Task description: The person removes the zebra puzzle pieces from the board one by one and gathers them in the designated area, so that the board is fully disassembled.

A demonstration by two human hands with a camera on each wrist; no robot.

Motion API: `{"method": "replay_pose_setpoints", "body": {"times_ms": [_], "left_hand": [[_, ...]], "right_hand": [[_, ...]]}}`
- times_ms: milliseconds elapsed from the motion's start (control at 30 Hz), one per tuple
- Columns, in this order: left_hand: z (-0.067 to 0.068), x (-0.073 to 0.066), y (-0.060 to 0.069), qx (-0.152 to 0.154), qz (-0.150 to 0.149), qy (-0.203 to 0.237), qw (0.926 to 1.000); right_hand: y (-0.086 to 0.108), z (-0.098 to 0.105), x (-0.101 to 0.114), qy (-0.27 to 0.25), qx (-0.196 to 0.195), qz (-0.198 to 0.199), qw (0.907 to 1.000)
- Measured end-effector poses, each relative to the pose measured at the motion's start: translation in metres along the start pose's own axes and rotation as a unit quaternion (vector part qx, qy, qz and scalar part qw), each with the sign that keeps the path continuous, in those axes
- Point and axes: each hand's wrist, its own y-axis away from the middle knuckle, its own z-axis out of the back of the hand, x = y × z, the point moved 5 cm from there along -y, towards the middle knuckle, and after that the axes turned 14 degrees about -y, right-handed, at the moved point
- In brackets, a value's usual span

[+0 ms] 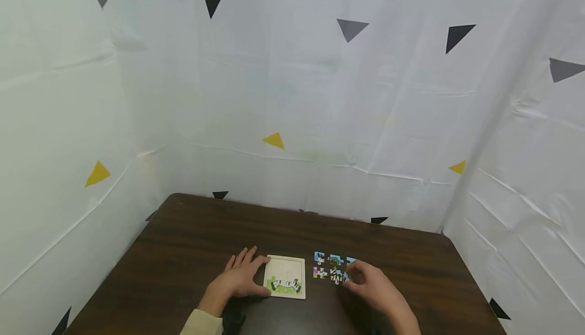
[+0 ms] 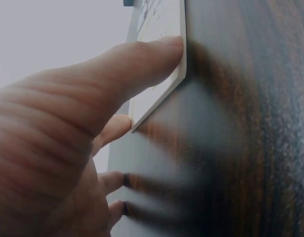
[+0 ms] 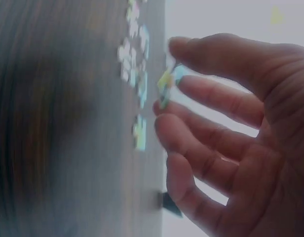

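A small square puzzle tray lies on the table, its lower part filled with pieces showing a zebra's striped body on green. At its left side is my left hand, fingers spread; the thumb rests on the rim and the index finger touches another corner. To the right of the tray, my right hand pinches a small puzzle piece between thumb and fingers. The right wrist view is blurred, so the piece's picture is unclear. Several loose puzzle pieces lie just left of that hand.
The dark wood-grain table reaches back to a white curtain with printed triangles, which also hangs at both sides. A dark band or device is at the left wrist.
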Motion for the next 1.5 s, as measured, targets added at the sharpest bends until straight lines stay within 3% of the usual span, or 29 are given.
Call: {"method": "replay_pose_setpoints", "body": {"times_ms": [133,300,467,633,767,933,1100,1200,1500], "left_hand": [[0.001,0.001,0.003,0.004,0.005,0.004,1.0],[-0.009,0.009,-0.005,0.0,-0.006,-0.005,1.0],[-0.004,0.002,-0.002,0.0,0.004,-0.002,1.0],[0.001,-0.005,-0.001,0.003,0.01,0.002,0.9999],[-0.009,0.003,-0.008,0.001,0.009,-0.012,0.9999],[-0.016,0.01,-0.015,-0.002,-0.001,-0.018,0.9998],[-0.017,0.014,-0.016,0.0,0.0,-0.023,0.9997],[-0.016,0.015,-0.017,-0.007,0.003,-0.021,0.9997],[-0.021,0.016,-0.018,-0.01,0.003,-0.027,0.9996]], "right_hand": [[-0.001,0.001,-0.013,0.014,-0.013,-0.037,0.9991],[-0.004,0.0,-0.026,0.032,-0.025,-0.067,0.9969],[-0.001,0.005,-0.037,0.062,-0.041,-0.08,0.994],[0.006,0.014,-0.045,0.023,-0.026,-0.097,0.9947],[0.006,0.016,-0.056,-0.024,0.009,-0.075,0.9969],[-0.001,0.016,-0.072,-0.027,0.037,-0.04,0.9981],[-0.002,0.016,-0.062,-0.034,0.023,-0.024,0.9989],[-0.001,0.016,-0.054,-0.033,0.013,-0.034,0.9988],[-0.001,0.015,-0.06,-0.043,-0.008,-0.058,0.9974]]}}
